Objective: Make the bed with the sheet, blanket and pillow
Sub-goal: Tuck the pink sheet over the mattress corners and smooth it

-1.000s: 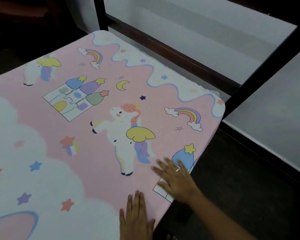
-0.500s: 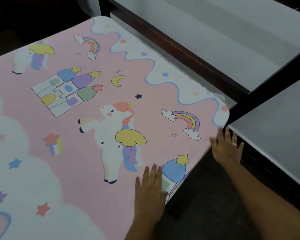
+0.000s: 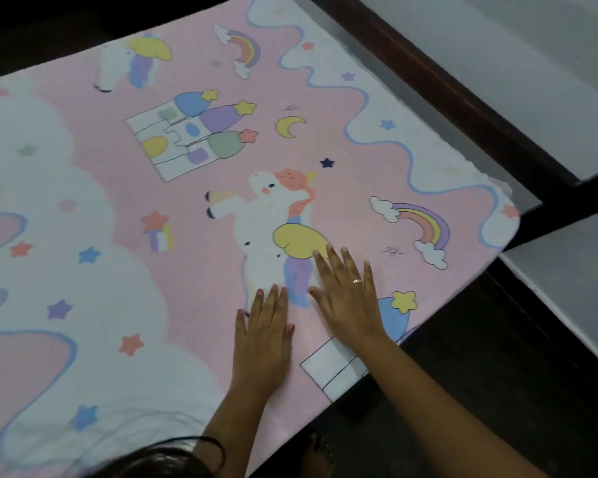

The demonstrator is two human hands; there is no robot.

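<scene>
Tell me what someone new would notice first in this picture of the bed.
The pink sheet, printed with unicorns, castles and rainbows, fills most of the view and lies smooth and flat. Close to its near edge, the left hand and right hand rest flat on it side by side, fingers straight, by the big unicorn. A dark frame runs along the far side.

Both palms lie flat on the pink unicorn-print sheet [image 3: 194, 215], side by side near its edge. The left hand [image 3: 262, 339] keeps its fingers [image 3: 273, 301] together; the right hand [image 3: 347, 298], wearing a ring [image 3: 357, 281], spreads over the unicorn's tail. A dark bed frame [image 3: 439, 88] borders the far side.
</scene>
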